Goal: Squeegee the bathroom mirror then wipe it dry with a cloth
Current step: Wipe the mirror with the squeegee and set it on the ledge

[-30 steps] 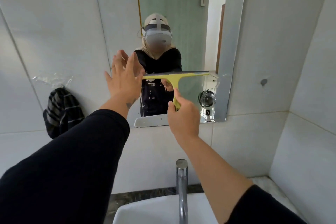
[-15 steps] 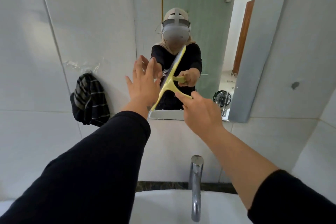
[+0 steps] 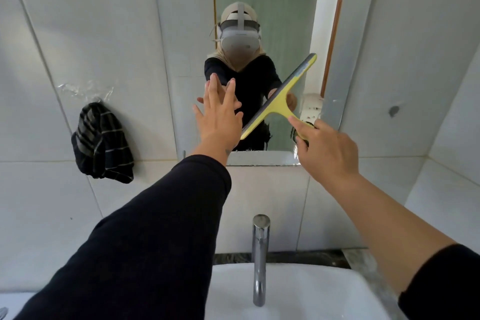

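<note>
Squeegee (image 3: 279,97) work is judged to be the step in hand: the yellow tool is held against the mirror (image 3: 283,8) near its lower right corner, with the blade tilted so that one end points up toward the right edge of the glass and the other end sinks toward the bottom edge. The handle is gripped by the right hand (image 3: 324,148), the fingers being curled round it and the forefinger laid along its top; whether the rubber lip is pressed flat on the glass along its whole length cannot be told. The left hand (image 3: 220,117) is held open and empty, its fingers spread and raised against the lower middle of the mirror, just beside the low end of the blade; contact with the glass seems likely but is not certain. A few drops or streaks are seen along the bottom edge of the mirror, so the squeegee stage is judged not yet finished. For the next move, the blade would need to be levelled or kept at a steady slant and drawn with even pressure toward an edge, so that water is carried off, not smeared. The striped cloth (image 3: 102,143) is seen hanging on the tiled wall (image 3: 78,34), well apart from the left edge of the mirror, untouched, above the basin (image 3: 311,293) and tap (image 3: 259,254); the drying step is therefore judged still to come.
</note>
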### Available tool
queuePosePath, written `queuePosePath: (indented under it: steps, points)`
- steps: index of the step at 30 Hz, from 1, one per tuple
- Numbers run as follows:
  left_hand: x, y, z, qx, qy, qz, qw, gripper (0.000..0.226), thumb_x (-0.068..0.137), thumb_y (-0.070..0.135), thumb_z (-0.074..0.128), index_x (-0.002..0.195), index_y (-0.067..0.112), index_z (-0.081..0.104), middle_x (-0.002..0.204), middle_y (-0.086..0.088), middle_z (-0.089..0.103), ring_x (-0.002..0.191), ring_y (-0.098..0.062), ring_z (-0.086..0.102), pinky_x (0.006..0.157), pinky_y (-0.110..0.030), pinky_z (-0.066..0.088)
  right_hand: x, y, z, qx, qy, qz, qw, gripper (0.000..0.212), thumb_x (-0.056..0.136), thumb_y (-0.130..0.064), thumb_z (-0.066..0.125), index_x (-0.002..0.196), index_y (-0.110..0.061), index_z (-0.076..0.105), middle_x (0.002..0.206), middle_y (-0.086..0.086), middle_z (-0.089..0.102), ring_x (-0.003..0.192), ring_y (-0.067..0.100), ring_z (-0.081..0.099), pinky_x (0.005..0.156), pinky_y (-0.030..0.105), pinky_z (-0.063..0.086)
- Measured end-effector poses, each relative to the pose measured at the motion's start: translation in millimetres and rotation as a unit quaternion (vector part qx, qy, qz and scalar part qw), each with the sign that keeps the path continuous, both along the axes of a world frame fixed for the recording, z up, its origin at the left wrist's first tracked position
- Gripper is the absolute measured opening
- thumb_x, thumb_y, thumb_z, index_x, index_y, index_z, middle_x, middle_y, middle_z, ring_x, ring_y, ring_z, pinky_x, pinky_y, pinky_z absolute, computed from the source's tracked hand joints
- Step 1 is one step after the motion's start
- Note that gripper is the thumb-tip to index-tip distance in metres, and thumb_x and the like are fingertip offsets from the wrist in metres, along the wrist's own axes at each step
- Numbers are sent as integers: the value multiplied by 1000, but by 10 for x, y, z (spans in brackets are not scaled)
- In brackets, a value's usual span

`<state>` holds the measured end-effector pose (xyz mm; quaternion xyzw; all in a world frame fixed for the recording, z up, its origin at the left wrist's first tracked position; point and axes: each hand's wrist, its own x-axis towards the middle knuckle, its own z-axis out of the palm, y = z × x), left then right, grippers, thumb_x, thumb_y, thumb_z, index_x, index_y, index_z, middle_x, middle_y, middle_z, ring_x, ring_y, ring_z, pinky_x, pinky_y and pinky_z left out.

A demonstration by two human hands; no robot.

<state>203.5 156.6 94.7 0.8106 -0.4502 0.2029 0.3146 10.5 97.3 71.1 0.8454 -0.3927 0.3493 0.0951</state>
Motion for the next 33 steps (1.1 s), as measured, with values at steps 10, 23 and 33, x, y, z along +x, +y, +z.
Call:
queuePosePath:
  steps: [10,23,33]
  points:
    - [-68,-141,-31,21,6,-3,1000,72,95,30,52,152,33,7,158,-4,-21,148,-31,-3,116,-57,4,-241,-189,-306,104,-138,12,985,46,95,-28,49,139,-37,41,76,6,52,69,21,48,61,29,37]
    - [126,-135,-209,-30,-64,-12,997,59,99,35,43,151,32,14,160,-5,-10,148,-27,-1,116,-58,7,316,52,-906,216,-393,71,891,45,94,-21,51,136,-34,47,88,3,66,67,17,53,64,33,51]
    - [522,385,-459,-14,-50,52,997,62,98,32,44,150,38,11,161,-3,-8,148,-26,-2,115,-60,8,936,522,-1145,208,-399,121,885,46,94,-20,49,140,-26,44,71,7,57,63,14,45,57,27,38]
